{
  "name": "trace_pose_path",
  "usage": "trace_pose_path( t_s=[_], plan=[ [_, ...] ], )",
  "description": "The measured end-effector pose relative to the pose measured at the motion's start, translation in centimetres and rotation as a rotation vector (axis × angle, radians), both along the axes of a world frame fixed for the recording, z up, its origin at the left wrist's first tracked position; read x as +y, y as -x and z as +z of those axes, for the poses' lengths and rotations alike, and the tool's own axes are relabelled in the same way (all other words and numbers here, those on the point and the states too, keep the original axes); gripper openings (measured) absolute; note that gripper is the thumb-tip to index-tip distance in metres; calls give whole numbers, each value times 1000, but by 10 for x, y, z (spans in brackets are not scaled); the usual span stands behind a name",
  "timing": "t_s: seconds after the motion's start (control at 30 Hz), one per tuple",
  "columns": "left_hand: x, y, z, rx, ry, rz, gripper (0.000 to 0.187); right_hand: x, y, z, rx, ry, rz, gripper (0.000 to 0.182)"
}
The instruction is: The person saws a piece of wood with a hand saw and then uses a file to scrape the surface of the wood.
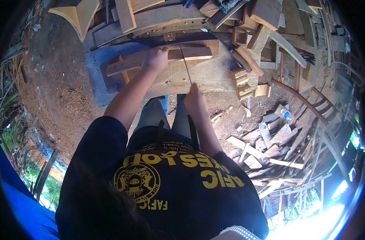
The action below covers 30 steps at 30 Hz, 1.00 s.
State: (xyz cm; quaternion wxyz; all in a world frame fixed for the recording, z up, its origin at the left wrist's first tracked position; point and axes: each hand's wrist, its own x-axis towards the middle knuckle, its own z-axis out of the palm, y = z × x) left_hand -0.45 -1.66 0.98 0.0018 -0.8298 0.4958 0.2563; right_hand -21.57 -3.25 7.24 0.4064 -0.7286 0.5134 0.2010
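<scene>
A narrow wooden board [198, 53] lies across a wide plank on the low workbench [214, 78] in front of my legs. My left hand [156, 60] is closed over the board near its middle, pressing it down. In my right hand [195, 100] is a handsaw [187, 67], its thin blade seen nearly edge-on and pointing away from me. The blade crosses the board to the right of my left hand. My fingers hide the saw's handle.
Wood blocks and offcuts [246, 24] crowd the right end of the bench. Scrap wood [270, 140] is heaped on the ground at right, near a curved wooden chair frame [304, 101]. Sawdust and shavings [66, 98] cover the dirt at left.
</scene>
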Motion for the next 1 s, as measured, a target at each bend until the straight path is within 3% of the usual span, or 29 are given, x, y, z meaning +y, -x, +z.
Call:
trace_pose_path(
  t_s=[0.13,0.2,0.33,0.4,0.5,0.7,0.8,1.0],
  plan=[
    [-7,-3,11,26,-107,-5,27,-18,-35,-22,-15,36,-27,37],
    [-5,-5,14,41,-116,-4,27,-5,-17,-15,-114,135,-47,14],
    [-1,-3,3,35,-77,24,26,11,13,9,-15,60,-74,16],
    [-3,-1,2,29,-67,21,27,0,3,4,78,-11,-8,35],
    [-8,-3,10,32,-109,24,29,-17,-31,4,43,17,-10,32],
    [-14,-9,24,70,-184,2,31,6,4,31,65,-39,-22,26],
    [-17,-9,28,83,-234,8,31,7,10,13,10,-22,-35,26],
    [-31,-28,23,157,-316,24,37,-23,-37,11,-21,47,-37,30]
  ],
)
